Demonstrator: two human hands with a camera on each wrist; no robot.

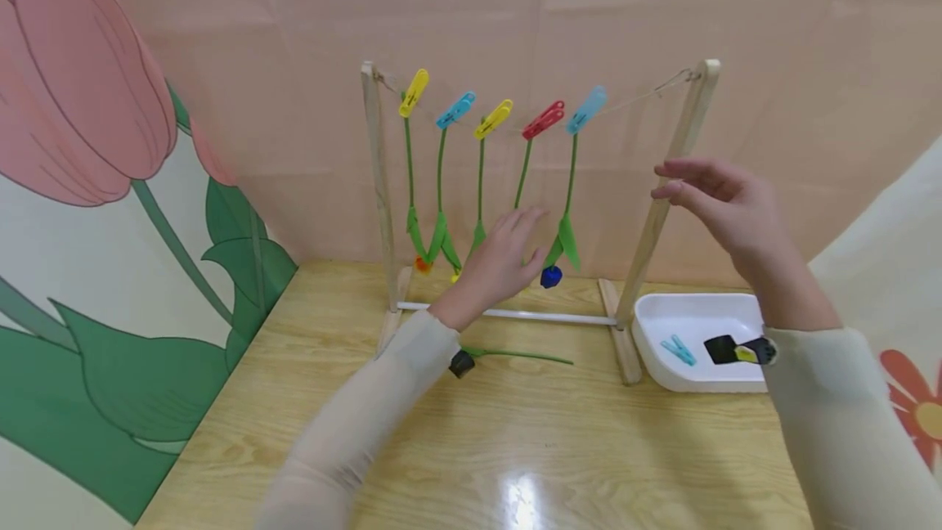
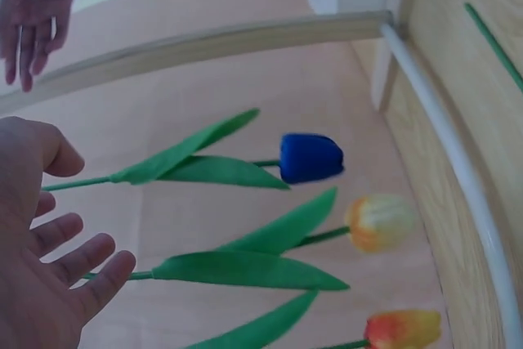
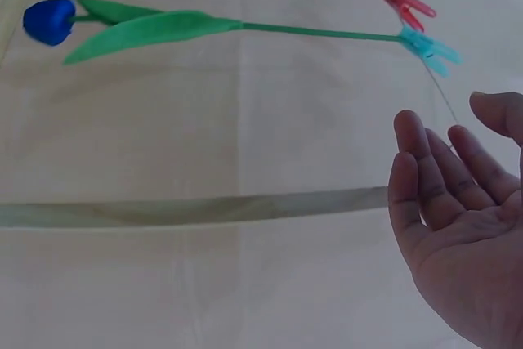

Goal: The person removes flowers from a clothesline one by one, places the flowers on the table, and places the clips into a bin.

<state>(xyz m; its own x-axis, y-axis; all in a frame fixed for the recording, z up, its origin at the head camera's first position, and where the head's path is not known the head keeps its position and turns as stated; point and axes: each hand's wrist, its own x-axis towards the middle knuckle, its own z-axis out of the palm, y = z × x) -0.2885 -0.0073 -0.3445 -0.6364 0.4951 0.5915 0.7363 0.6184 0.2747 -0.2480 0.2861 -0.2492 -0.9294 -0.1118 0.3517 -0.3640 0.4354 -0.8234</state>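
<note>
Five artificial tulips (image 1: 478, 233) hang heads-down from a cord (image 1: 639, 101), and I have the left hand (image 1: 500, 256) in front of the fourth from the left. That one's red clip (image 1: 543, 119) is above the left hand; its head, the yellow-orange tulip (image 2: 381, 223) on the left wrist feed, is out past the fingertips. Left grip: thumb and fingers apart, nothing clamped that I can see; can't tell whether they touch a stem. Blue tulip (image 1: 551, 276) hangs just right of that hand, under a light-blue clip (image 1: 586, 110). Red-yellow tulip (image 2: 403, 329) is third, one over on the other side. Clips up and left of the hand: yellow clip (image 1: 493, 119), blue clip (image 1: 455, 110), then a second yellow one (image 1: 414, 92). Right hand (image 1: 728, 207) is well off to the right, in front of the rack's right post (image 1: 651, 248) in my head view, thumb and fingers apart, fingers softly bent, nothing in them. Below the left hand I get the white crossbar (image 1: 548, 317), then a green stem (image 1: 524, 355) lying on the table (image 1: 441, 448). Below the right hand, a white tray (image 1: 699, 383) sits beside the rack foot, light-blue clothespin (image 1: 679, 349) inside. Pink backdrop (image 1: 471, 15) behind both hands; tulip mural (image 1: 96, 80) far left of them.
</note>
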